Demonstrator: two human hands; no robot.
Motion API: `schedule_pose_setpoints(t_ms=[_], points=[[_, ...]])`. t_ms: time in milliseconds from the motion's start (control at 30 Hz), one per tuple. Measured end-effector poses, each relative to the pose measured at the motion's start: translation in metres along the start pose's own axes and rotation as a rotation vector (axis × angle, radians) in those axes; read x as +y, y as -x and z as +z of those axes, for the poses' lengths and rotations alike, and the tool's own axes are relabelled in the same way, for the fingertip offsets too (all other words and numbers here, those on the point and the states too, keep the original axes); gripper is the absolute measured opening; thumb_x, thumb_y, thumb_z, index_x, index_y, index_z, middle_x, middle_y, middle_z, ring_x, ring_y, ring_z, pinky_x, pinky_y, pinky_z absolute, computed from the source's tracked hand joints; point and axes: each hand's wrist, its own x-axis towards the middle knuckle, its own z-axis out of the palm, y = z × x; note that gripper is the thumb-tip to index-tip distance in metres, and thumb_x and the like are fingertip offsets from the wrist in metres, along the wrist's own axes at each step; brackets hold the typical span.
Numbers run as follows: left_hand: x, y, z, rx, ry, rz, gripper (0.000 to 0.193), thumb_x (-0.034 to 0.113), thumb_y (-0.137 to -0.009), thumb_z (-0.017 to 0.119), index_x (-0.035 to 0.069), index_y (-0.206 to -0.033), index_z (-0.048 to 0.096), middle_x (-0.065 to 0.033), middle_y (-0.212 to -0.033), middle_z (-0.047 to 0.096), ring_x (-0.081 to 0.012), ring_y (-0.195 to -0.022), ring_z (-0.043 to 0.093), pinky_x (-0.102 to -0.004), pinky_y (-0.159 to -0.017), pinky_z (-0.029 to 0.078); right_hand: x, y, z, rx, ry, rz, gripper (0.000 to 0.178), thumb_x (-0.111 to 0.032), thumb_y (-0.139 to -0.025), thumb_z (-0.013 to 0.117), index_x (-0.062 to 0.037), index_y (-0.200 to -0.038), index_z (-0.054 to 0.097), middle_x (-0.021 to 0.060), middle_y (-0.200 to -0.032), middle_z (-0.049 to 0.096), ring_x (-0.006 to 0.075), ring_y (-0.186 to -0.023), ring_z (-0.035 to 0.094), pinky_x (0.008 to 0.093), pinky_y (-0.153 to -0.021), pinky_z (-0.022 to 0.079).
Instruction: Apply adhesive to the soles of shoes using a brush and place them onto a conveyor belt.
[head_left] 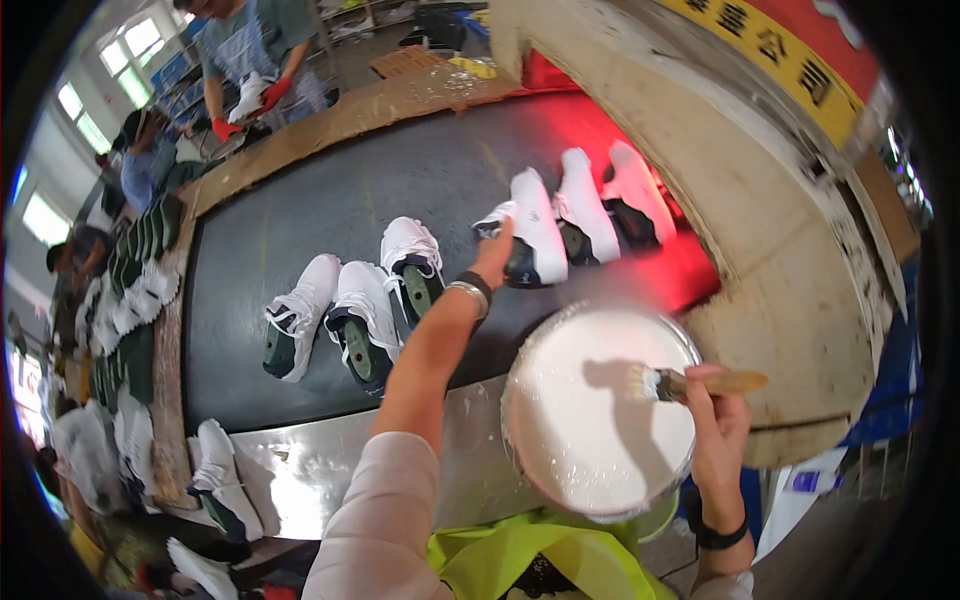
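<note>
The left hand [492, 255] reaches out over the dark conveyor belt [300, 230], its fingers touching a white shoe [530, 228] near the red-lit oven mouth, though whether they pinch it I cannot tell. The right hand [718, 415] is closed around a brush [690, 384] held over the pan of white glue [595, 410]. With one arm stretched away, the wet bristles could drip outside the pan, and the shoe could tip over against its neighbours.

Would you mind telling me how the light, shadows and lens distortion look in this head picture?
Head view: strong fisheye bending and black corners; a red glow tints the belt near the tunnel; the brush and right hand cast a shadow on the white glue in the bowl; the windows are blown out.
</note>
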Motion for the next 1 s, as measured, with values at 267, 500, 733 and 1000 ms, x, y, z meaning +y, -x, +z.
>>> schedule_pose_setpoints(t_ms=[267, 500, 733, 1000], points=[[0.037, 0.101, -0.1, 0.598, -1.649, 1.14, 0.094, 0.06, -0.074, 0.067, -0.009, -0.133, 0.042, -0.0285, -0.142, 0.037, -0.0428, -0.133, 0.036, -0.0451, -0.106, 0.034, -0.003, -0.024, 0.019, -0.141, -0.021, -0.016, 0.019, -0.013, -0.096, 0.055, 0.0004, -0.109, 0.057, 0.0049, -0.099, 0.059, 0.0116, -0.09, 0.056, 0.0256, -0.08, 0.047], [0.032, 0.098, -0.162, 0.278, -0.807, 0.295, 0.076, 0.049, -0.067, 0.071, -0.006, -0.119, 0.057, -0.0255, -0.12, 0.058, -0.0343, -0.112, 0.058, -0.039, -0.095, 0.045, -0.008, -0.012, -0.005, -0.316, -0.122, -0.059, 0.026, -0.019, -0.099, 0.053, -0.0018, -0.118, 0.055, 0.0049, -0.111, 0.055, 0.0102, -0.092, 0.053, 0.0243, -0.08, 0.044], [0.084, 0.098, -0.192, -0.022, -1.446, 0.473, 0.041, 0.033, -0.07, 0.063, 0.005, -0.099, 0.072, -0.0177, -0.099, 0.069, -0.0284, -0.096, 0.067, -0.0368, -0.084, 0.051, -0.014, -0.012, 0.004, -0.221, -0.062, -0.052, 0.03, -0.021, -0.099, 0.052, 0.0005, -0.12, 0.054, 0.0073, -0.118, 0.055, 0.0123, -0.098, 0.056, 0.027, -0.083, 0.048], [0.057, 0.057, -0.123, 0.537, -0.929, 0.045, 0.097, 0.038, -0.076, 0.066, -0.005, -0.147, 0.014, -0.0283, -0.137, 0.039, -0.0432, -0.13, 0.038, -0.0618, -0.104, 0.029, -0.006, -0.026, 0.004, -0.176, -0.05, -0.063, 0.032, -0.024, -0.1, 0.051, -0.0004, -0.121, 0.053, 0.0078, -0.117, 0.057, 0.0119, -0.101, 0.057, 0.026, -0.08, 0.051]])
